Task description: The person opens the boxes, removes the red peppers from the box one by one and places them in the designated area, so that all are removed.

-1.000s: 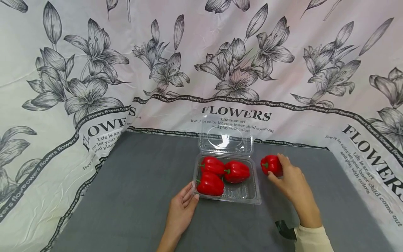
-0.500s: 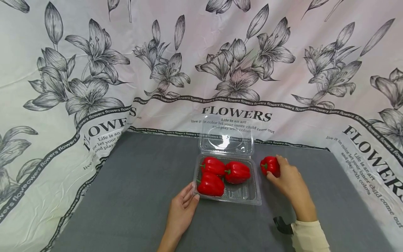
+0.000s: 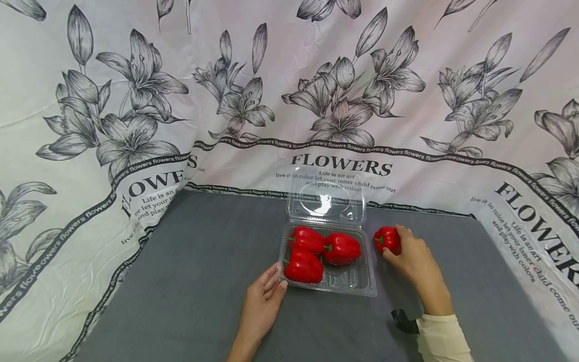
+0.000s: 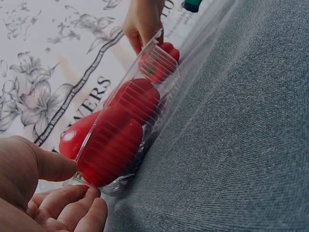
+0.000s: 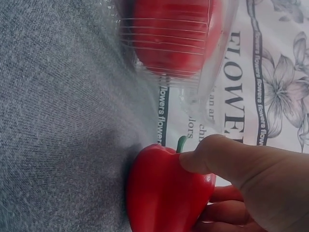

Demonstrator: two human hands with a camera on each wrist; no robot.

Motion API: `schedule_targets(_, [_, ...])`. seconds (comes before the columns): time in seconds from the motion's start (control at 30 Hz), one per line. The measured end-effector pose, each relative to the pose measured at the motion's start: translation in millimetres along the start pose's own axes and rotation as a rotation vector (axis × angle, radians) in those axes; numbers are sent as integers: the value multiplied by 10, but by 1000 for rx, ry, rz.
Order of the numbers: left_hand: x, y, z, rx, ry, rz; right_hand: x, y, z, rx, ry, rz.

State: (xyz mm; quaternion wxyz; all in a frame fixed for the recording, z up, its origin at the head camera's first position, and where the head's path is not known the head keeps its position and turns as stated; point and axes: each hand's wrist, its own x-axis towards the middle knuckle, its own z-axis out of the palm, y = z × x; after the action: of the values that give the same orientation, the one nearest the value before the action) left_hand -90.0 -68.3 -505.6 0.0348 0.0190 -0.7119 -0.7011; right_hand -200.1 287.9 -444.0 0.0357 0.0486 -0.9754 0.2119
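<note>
Held red pepper [image 3: 387, 240] just right of the clear container [image 3: 334, 289], its stem end toward it.
The right hand [image 3: 417, 261], much the nearer to this pepper, grasps it from the right between thumb and fingers; its long axis runs roughly left to right, and a strip of grey table [image 3: 203, 261] parts it from the container's right wall. The left hand [image 3: 261, 304] pinches the container's near left corner. Three other peppers [image 3: 304, 266] lie inside, leaving the near right corner bare, with the lid [image 3: 325, 205] raised on the far side.
</note>
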Motion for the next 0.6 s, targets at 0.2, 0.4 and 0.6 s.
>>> schedule_targets(0.2, [-4,0,1,-12,-2,-2,-5,2,14,1,-5,6])
schedule_targets(0.4, [-13,-6,1,-15,0,-4,2,5,40,-5,-12,18])
schedule_targets(0.6, [0,-11,4,-4,6,0,19,3,35,-6,-38,42])
